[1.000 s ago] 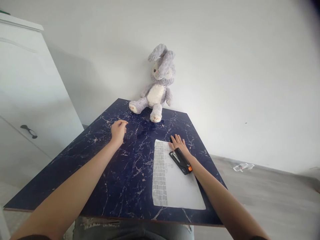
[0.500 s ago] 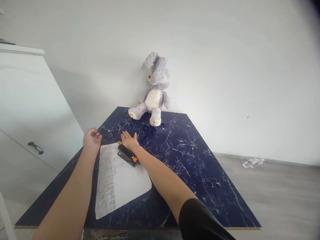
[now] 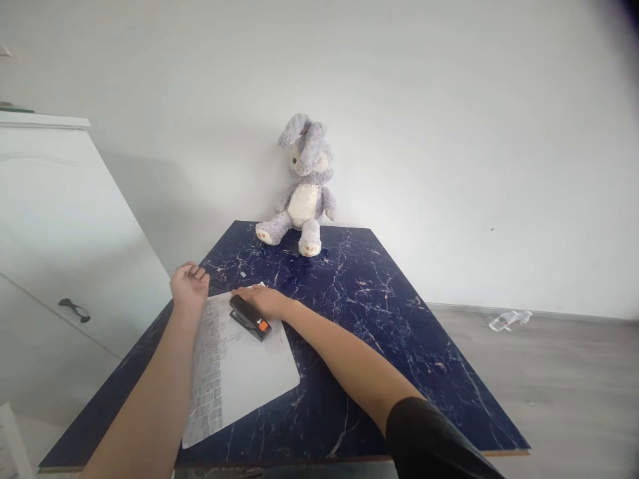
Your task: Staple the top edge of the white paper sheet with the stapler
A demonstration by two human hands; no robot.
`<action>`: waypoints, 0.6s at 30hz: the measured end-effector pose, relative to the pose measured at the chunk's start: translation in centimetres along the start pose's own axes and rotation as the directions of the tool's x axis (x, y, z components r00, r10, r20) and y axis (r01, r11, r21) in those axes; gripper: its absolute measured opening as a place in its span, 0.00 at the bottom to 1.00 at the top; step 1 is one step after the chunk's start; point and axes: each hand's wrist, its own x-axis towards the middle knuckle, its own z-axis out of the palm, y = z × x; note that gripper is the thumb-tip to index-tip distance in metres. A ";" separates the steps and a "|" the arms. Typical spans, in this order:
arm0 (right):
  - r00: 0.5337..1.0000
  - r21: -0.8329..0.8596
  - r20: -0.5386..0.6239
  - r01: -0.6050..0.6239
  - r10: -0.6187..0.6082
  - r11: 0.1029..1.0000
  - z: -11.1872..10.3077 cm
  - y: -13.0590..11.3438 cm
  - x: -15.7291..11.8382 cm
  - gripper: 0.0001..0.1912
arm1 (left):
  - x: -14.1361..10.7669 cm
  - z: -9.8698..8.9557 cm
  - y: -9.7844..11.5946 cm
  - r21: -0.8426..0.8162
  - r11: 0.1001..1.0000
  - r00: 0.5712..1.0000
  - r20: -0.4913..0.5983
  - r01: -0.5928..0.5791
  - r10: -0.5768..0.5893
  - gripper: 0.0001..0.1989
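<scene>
A black stapler (image 3: 247,317) with an orange patch lies aslant on the upper part of a sheet of paper (image 3: 254,372). My right hand (image 3: 262,301) lies low along the stapler's far side, its fingers stretched flat to the left over the paper's top edge. Part of that hand is hidden behind the stapler. At the paper's upper left corner, by the table's left edge, is my left hand (image 3: 190,285), fingers curled in; whether anything is inside them cannot be seen. Printed grey rows run down the left side of the paper.
A plush rabbit (image 3: 305,193) sits at the back of the dark blue marbled table (image 3: 379,346), against the wall. One small pale scrap (image 3: 243,274) lies beyond the paper. To the left stands a white cabinet (image 3: 64,213); clear plastic packaging (image 3: 509,320) lies on the floor.
My right hand has drawn back toward me, from spread beyond the stapler to flat beside it, uncovering the pale scrap. My left hand's fingers have curled somewhat more. The view has tilted slightly.
</scene>
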 end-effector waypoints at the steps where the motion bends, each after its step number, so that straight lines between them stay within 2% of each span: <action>1: 1.000 -0.011 -0.011 -0.015 0.014 1.000 -0.1 -0.1 -1.0 0.25 | -0.2 0.4 -0.3 0.072 0.997 1.000 0.016 -0.010 0.009 0.12; 4: 0.993 -0.026 -0.069 -0.103 0.101 0.994 -0.3 -0.3 -4.2 0.23 | -0.7 1.4 -1.4 0.221 0.975 0.998 0.055 -0.033 0.021 0.11; 6: 0.965 -0.012 -0.154 -0.219 0.214 0.976 -0.4 -0.6 -5.8 0.21 | -1.0 2.0 -2.2 0.251 0.967 0.997 0.081 -0.041 0.021 0.10; 7: 0.924 0.008 -0.217 -0.320 0.314 0.947 -0.5 -0.9 -6.2 0.20 | -1.3 2.3 -2.5 0.261 0.964 0.995 0.096 -0.045 0.021 0.10; 9: 0.784 0.080 -0.313 -0.541 0.537 0.837 -0.7 -1.6 -6.2 0.18 | -1.7 2.7 -2.9 0.278 0.959 0.991 0.132 -0.053 0.017 0.10; 10: 0.711 0.122 -0.316 -0.626 0.628 0.770 -0.8 -2.0 -5.8 0.19 | -2.0 2.8 -3.0 0.287 0.956 0.987 0.159 -0.058 0.012 0.10; 11: 0.661 0.152 -0.289 -0.682 0.692 0.715 -0.9 -2.4 -5.2 0.22 | -2.2 3.0 -3.0 0.294 0.954 0.982 0.190 -0.067 0.010 0.09; 12: 0.642 0.159 -0.242 -0.713 0.727 0.683 -1.0 -2.8 -4.4 0.25 | -2.4 3.0 -3.0 0.299 0.951 0.975 0.221 -0.077 0.010 0.09; 14: 0.639 0.126 -0.170 -0.741 0.750 0.660 -1.0 -3.6 -2.9 0.25 | -2.8 3.2 -2.9 0.296 0.950 0.962 0.271 -0.099 0.016 0.09; 18: 0.634 0.021 -0.196 -0.760 0.748 0.650 -0.7 -4.7 -1.0 0.15 | -3.0 3.3 -2.9 0.268 0.959 0.956 0.292 -0.096 0.014 0.09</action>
